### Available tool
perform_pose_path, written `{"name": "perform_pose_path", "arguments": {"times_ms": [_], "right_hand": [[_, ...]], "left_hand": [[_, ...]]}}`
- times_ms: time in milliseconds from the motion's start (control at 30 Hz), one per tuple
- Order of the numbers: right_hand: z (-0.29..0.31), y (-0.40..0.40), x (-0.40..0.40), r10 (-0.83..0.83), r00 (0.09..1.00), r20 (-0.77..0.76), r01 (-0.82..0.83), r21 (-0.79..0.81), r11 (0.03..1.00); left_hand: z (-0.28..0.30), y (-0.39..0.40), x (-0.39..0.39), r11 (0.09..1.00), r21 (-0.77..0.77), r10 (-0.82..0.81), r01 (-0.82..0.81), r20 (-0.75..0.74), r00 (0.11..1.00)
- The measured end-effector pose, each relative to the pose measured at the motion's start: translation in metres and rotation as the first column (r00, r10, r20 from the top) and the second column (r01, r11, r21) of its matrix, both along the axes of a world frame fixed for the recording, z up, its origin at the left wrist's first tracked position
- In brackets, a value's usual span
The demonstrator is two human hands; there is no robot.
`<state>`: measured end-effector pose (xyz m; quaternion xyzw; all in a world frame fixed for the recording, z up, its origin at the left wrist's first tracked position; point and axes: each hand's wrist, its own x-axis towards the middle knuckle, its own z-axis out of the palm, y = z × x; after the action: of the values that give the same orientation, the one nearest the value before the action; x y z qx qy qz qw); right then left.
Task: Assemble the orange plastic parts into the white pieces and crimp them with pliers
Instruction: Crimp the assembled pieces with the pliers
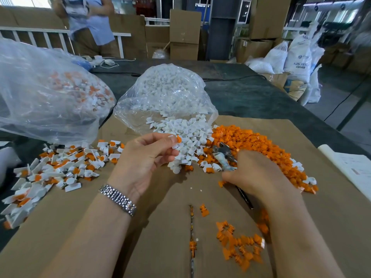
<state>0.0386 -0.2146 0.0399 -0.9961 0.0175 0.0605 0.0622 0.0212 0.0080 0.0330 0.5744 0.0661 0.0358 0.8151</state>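
A clear plastic bag of white pieces is seen lying open at the far centre of the cardboard sheet, its contents spilled toward the near side. A second, larger clear bag at the far left is seen to hold assembled white-and-orange parts. More assembled parts are heaped on the left, just near of that bag. A pile of orange plastic parts is spread at the right, touching the white heap; a smaller orange scatter lies near centre.

One white piece with an orange part is pinched between thumb and curled fingertips of the left hand, raised above the white heap. The pliers are gripped in the right hand, fingers curled round the handles, metal head projecting to the far left over the piles. A metal watch is worn on the left wrist.
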Motion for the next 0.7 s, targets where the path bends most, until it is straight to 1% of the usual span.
{"name": "perform_pose_path", "arguments": {"times_ms": [67, 133, 167, 200, 267, 333, 367, 400, 433, 500, 600, 700], "right_hand": [[0.0, 0.001, 0.001, 0.002, 1.0, 0.011, -0.003, 0.082, 0.997], [0.002, 0.0, 0.002, 0.013, 0.999, 0.039, -0.022, 0.232, 0.972], [0.005, 0.0, 0.001, 0.019, 0.998, 0.062, -0.039, 0.323, 0.946], [0.009, 0.001, -0.001, 0.019, 0.996, 0.082, -0.052, 0.425, 0.904], [0.017, 0.003, -0.005, 0.043, 0.996, 0.083, -0.085, 0.62, 0.78], [0.024, 0.007, -0.012, 0.147, 0.988, -0.048, -0.058, 0.768, 0.638], [0.025, 0.01, -0.015, 0.213, 0.97, -0.116, -0.035, 0.802, 0.596], [0.025, 0.013, -0.017, 0.263, 0.953, -0.151, -0.038, 0.803, 0.595], [0.024, 0.016, -0.019, 0.293, 0.944, -0.152, -0.068, 0.779, 0.624], [0.023, 0.022, -0.021, 0.331, 0.936, -0.122, -0.142, 0.728, 0.671], [0.025, 0.027, -0.026, 0.352, 0.932, -0.084, -0.193, 0.707, 0.68], [0.027, 0.029, -0.029, 0.366, 0.927, -0.08, -0.221, 0.673, 0.706]], "left_hand": [[0.0, 0.001, 0.0, 1.0, -0.013, -0.013, 0.013, 0.0, 1.0], [0.0, 0.001, 0.0, 0.999, -0.035, -0.008, 0.008, 0.0, 1.0], [0.0, 0.001, 0.001, 0.999, -0.048, -0.003, 0.003, 0.004, 1.0], [0.0, 0.001, 0.0, 0.998, -0.057, 0.0, 0.001, 0.01, 1.0], [0.001, 0.001, -0.001, 0.998, -0.057, 0.007, -0.006, 0.026, 1.0], [0.001, 0.0, -0.001, 0.998, -0.056, 0.016, -0.013, 0.045, 0.999], [0.002, -0.001, -0.002, 0.998, -0.062, 0.019, -0.016, 0.055, 0.998], [0.002, -0.001, -0.002, 0.997, -0.069, 0.023, -0.019, 0.064, 0.998], [0.002, -0.002, -0.002, 0.997, -0.069, 0.029, -0.024, 0.072, 0.997], [0.002, -0.004, -0.004, 0.998, -0.045, 0.041, -0.037, 0.086, 0.995], [0.002, -0.006, -0.005, 0.999, 0.005, 0.053, -0.054, 0.094, 0.994], [0.001, -0.006, -0.005, 0.995, 0.062, 0.071, -0.078, 0.099, 0.993]]}}
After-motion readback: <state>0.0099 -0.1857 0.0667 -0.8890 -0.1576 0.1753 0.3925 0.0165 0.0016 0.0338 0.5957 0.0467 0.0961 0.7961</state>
